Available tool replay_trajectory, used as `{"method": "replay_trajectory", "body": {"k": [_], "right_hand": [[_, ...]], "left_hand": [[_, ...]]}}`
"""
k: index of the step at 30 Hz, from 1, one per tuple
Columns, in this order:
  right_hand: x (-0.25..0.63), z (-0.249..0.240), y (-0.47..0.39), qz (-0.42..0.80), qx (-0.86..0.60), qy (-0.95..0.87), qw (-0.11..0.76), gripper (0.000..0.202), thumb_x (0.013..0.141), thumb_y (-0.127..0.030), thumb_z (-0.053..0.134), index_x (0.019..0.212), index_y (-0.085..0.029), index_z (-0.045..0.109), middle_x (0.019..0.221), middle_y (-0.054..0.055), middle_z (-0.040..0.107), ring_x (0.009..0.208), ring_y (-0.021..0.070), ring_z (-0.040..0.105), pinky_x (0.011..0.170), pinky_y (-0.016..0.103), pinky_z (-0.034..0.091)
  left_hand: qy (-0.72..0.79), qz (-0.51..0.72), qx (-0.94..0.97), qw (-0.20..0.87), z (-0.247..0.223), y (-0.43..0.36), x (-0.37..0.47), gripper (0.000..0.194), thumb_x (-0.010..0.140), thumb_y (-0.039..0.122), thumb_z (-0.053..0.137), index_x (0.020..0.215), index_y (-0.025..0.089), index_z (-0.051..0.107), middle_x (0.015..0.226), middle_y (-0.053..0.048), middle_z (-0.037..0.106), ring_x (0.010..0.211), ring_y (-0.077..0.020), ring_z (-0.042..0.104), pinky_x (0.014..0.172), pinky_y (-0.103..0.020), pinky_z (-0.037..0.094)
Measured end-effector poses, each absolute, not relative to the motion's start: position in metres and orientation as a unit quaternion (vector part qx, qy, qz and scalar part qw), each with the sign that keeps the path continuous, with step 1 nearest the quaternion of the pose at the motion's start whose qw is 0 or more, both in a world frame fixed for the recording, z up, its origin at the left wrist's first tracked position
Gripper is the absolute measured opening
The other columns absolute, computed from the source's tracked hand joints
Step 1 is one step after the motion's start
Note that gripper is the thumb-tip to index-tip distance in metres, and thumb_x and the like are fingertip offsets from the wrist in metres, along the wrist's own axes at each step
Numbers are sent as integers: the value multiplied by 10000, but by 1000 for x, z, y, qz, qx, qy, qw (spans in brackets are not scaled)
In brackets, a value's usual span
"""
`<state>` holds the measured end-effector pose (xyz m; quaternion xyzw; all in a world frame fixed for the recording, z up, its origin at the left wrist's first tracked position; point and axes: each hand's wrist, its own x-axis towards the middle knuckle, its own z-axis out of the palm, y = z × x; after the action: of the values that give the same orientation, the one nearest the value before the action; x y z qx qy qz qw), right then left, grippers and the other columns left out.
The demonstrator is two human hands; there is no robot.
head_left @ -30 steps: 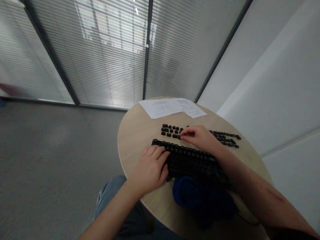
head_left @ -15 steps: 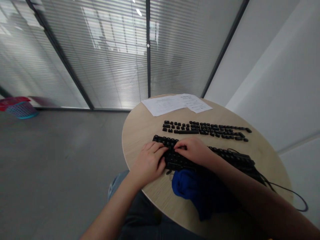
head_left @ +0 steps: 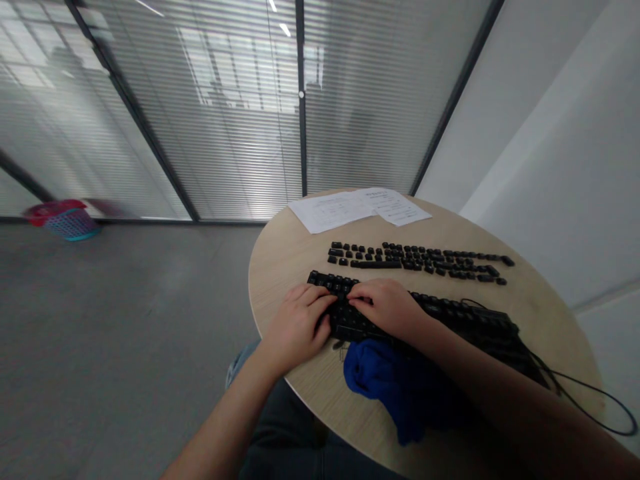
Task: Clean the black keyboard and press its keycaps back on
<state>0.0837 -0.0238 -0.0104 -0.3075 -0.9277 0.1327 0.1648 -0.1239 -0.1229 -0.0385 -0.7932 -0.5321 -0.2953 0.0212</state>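
A black keyboard (head_left: 345, 331) lies across the round table, with bare patches where keycaps are off. My left hand (head_left: 299, 325) grips its left end, fingertips on top and thumb along the near side. Over the keyboard's left half, my right hand (head_left: 387, 305) has thumb and forefinger pinched together close to the keys; whatever is between them is hidden. Beyond the keyboard, loose black keycaps (head_left: 380, 265) are laid out in rows, a long space bar among them. A crumpled blue cloth (head_left: 373, 370) lies against the near side, partly under my right forearm.
Printed paper sheets (head_left: 333, 210) lie at the far edge of the round wooden table (head_left: 273, 267). A black cable (head_left: 595, 387) loops off the right side. A small dark piece (head_left: 339, 345) sits near my left thumb. A red and blue basket (head_left: 75, 223) stands on the floor.
The view has shifted slightly, so the surroundings sit a little further right. Both hands stay at the same places on the keyboard, with hardly any finger movement.
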Motion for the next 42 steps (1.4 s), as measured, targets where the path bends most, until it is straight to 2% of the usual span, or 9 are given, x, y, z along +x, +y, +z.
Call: {"method": "replay_trajectory", "body": {"k": [4,9,16,26,32,35,39,42], "right_hand": [[82,-13,-25,101,-285,-937,173,159,929,-188,646,943,-198,805,967,58,775,923,218,692,860,333,497],[83,-12,-25,86,-292,-937,174,137,914,-222,678,910,-189,811,892,64,731,897,213,651,814,329,480],[89,3,-23,108,-275,-949,107,219,959,-305,624,1026,-234,821,824,58,698,826,200,619,756,322,422],[88,7,-22,137,-294,-942,83,305,976,-334,577,821,-239,821,796,51,763,768,192,651,686,310,398],[90,7,-23,114,-279,-949,91,295,971,-328,586,816,-237,820,742,48,731,726,185,620,670,306,386],[92,4,-19,106,-275,-944,147,253,965,-295,596,862,-232,818,752,46,721,754,187,612,705,308,406],[97,2,-12,88,-305,-885,341,264,987,-286,551,915,-205,792,808,67,715,818,207,612,788,335,456],[99,1,-9,87,-301,-851,422,255,988,-275,535,934,-202,773,824,66,715,825,209,621,808,345,478]], "left_hand": [[-533,-298,-792,14,-38,-123,-124,345,872,155,572,1197,160,691,1174,-117,683,1096,-289,590,996,-523,505],[-531,-296,-793,20,-37,-123,-124,344,876,156,565,1197,151,691,1188,-126,683,1096,-293,587,990,-526,509],[-533,-293,-793,18,-37,-124,-124,337,875,154,568,1185,143,698,1179,-127,683,1097,-291,591,988,-518,512],[-541,-280,-793,17,-36,-123,-123,348,883,147,565,1207,158,690,1194,-118,678,1106,-285,590,1008,-514,501],[-541,-279,-793,22,-38,-123,-124,353,880,142,561,1209,157,687,1206,-121,674,1118,-286,586,1013,-514,499],[-538,-273,-797,34,-37,-123,-123,362,885,142,557,1224,141,683,1209,-130,672,1114,-291,581,1013,-519,499],[-538,-253,-803,41,-31,-125,-119,371,906,169,553,1255,158,678,1238,-140,660,1139,-307,576,1008,-538,501],[-547,-239,-801,48,-26,-124,-109,357,916,188,562,1252,182,683,1251,-136,652,1162,-314,564,1014,-547,496]]}}
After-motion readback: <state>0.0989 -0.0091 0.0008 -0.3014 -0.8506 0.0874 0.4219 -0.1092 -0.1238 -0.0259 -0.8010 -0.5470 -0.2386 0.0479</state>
